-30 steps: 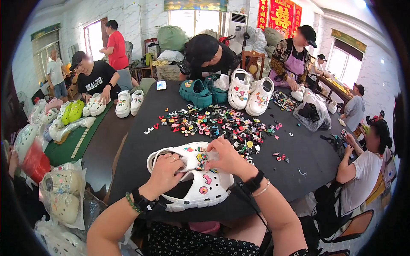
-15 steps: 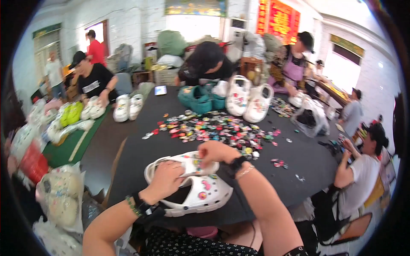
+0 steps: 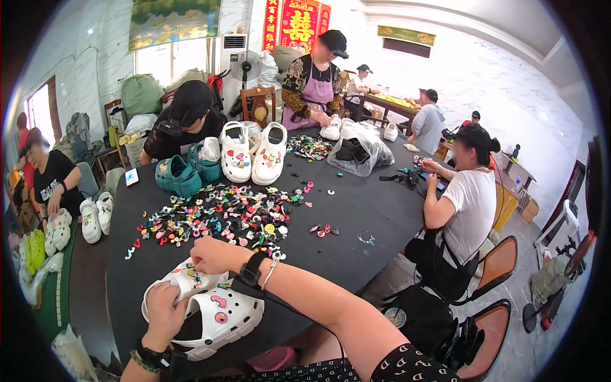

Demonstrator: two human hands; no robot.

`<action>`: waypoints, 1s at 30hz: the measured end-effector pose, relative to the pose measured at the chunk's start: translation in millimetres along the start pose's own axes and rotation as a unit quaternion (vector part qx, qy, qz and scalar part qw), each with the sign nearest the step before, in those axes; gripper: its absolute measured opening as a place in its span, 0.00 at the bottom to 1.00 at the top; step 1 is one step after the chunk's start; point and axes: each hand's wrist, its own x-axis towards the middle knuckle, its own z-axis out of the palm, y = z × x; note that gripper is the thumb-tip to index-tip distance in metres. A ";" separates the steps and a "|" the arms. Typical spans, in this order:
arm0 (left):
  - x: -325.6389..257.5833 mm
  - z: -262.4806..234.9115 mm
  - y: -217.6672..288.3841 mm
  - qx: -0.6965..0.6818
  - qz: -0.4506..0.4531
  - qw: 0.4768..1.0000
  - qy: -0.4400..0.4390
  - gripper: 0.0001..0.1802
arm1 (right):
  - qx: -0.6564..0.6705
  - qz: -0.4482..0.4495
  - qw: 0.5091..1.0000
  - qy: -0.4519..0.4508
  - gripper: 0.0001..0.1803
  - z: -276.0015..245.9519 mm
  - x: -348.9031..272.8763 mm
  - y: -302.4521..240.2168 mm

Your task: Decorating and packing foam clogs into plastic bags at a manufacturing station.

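While your left hand (image 3: pixel 167 310) clamps the near side of the white clog (image 3: pixel 213 313), that shoe lies at the near-left edge of the black tabletop (image 3: pixel 356 210), its long axis running left to right, though you cannot tell from here which end is the toe. Your right hand (image 3: pixel 213 254) is curled shut, fingertips pinched down on the clog's upper where small coloured charms sit. Just beyond it, a scatter of loose charms (image 3: pixel 216 219) covers the cloth, well short of the upright white clogs (image 3: pixel 253 154).
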 end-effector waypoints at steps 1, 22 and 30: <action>-0.9 0.0 -1.2 -0.006 -0.003 1.000 0.008 0.12 | -0.058 -0.043 0.996 0.045 0.09 2.4 -5.4 -3.7; 1.5 -12.5 9.4 0.010 0.061 0.998 0.000 0.07 | 0.198 0.106 0.951 0.214 0.10 -15.2 -21.5 20.8; -2.0 -15.3 7.1 0.025 0.052 0.998 -0.023 0.06 | -0.158 0.087 0.961 0.210 0.09 -32.3 -69.0 57.2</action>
